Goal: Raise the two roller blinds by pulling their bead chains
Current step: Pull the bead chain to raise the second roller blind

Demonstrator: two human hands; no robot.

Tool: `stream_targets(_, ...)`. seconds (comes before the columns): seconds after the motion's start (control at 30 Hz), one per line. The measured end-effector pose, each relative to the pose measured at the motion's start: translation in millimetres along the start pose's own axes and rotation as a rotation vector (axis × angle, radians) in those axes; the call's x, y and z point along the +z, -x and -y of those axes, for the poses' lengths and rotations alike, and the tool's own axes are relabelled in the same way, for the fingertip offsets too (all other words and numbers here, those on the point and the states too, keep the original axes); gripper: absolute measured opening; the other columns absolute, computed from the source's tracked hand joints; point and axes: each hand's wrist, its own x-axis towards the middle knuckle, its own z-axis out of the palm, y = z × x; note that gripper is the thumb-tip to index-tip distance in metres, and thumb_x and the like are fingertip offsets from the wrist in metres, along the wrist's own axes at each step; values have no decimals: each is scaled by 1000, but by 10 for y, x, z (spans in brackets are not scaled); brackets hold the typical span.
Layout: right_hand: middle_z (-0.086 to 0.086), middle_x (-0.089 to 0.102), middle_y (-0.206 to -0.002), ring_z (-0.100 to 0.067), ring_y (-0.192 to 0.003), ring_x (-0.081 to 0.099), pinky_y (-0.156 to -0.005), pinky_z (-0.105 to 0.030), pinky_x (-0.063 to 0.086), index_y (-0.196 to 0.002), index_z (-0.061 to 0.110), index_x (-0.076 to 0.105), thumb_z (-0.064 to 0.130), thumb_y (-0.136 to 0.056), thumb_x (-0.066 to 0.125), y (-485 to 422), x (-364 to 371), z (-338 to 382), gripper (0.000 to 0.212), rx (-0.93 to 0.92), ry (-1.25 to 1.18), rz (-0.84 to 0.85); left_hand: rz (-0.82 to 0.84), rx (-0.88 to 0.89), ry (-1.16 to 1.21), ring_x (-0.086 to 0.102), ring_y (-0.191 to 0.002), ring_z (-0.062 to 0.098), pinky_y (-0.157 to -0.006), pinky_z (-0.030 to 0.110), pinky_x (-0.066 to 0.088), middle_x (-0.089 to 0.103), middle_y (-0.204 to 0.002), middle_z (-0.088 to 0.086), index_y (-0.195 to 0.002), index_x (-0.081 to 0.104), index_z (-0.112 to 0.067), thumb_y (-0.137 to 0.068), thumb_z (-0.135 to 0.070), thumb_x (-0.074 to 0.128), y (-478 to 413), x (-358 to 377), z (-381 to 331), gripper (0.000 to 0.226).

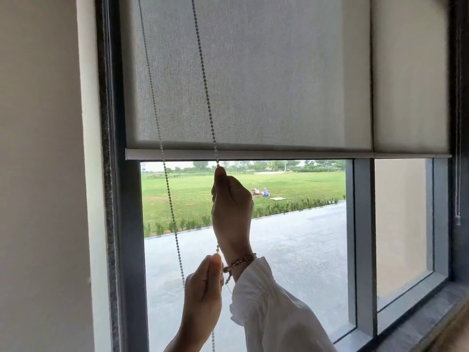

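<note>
**Bead chain in both hands, left blind part raised**

Bead chain (203,69) runs as two strands from the top of the frame down across the wide blind (243,80) at centre; we hold the right-hand strand, while the other strand (166,174) hangs free just to its left. Our right hand (232,199), at the middle of the frame, is pinched shut on the strand just below the bottom bar (253,154); our left hand (203,290), lower centre, is closed on the same strand beneath it, near the bracelet (239,261) and white sleeve (274,308). We judge the chain light and limp, small-beaded and apt to slip through loose fingers; a firm pinch on the beads, with a straight downward pull, should suit it best; a jerk could jam it. The fabric looks thin and soft, the bar stiff. The narrow blind (411,72) at the right of the frame hangs to about the same height; its own chain (458,174) dangles untouched along the right edge; we take it as the half not yet begun.
</note>
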Motion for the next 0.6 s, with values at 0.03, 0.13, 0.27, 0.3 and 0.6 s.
stream_targets(0.03,11,36,-36,-6,-41,27,-47,-25,23,-43,27,35,28,-93,48,5,-3,4,52,1,-1,1,-4,1,-6,32,-41,4,-42,15,23,44,-41,-9,-66,46,-16,-81,-24,36,7,3,-6,20)
stream_targets(0.13,10,37,-36,-6,-41,27,-45,-23,22,-45,25,35,29,-94,47,20,-5,25,51,7,5,9,-10,-13,-9,31,-41,4,-42,17,23,43,-41,-8,-64,46,-18,-81,-27,36,28,-8,-29,22)
stream_targets(0.27,10,37,-36,-6,-42,28,-45,-24,23,-45,23,36,31,-94,47,31,5,72,50,33,17,20,-14,-14,-10,30,-41,4,-42,19,23,42,-41,-9,-65,45,-14,-80,-44,38,51,-41,-46,34)
stream_targets(0.3,10,37,-36,-6,-42,28,-45,-24,23,-45,23,36,31,-93,47,33,7,80,51,35,22,21,-17,-11,-9,30,-41,4,-42,19,23,43,-41,-8,-66,44,-13,-77,-50,36,53,-46,-49,39)
stream_targets(0.6,10,36,-35,-7,-40,28,-42,-19,21,-46,23,33,28,-93,48,90,-27,152,50,-1,29,1,-7,-36,14,29,-39,4,-41,22,23,43,-40,-3,-57,43,-23,-75,-55,34,97,-77,-81,38)
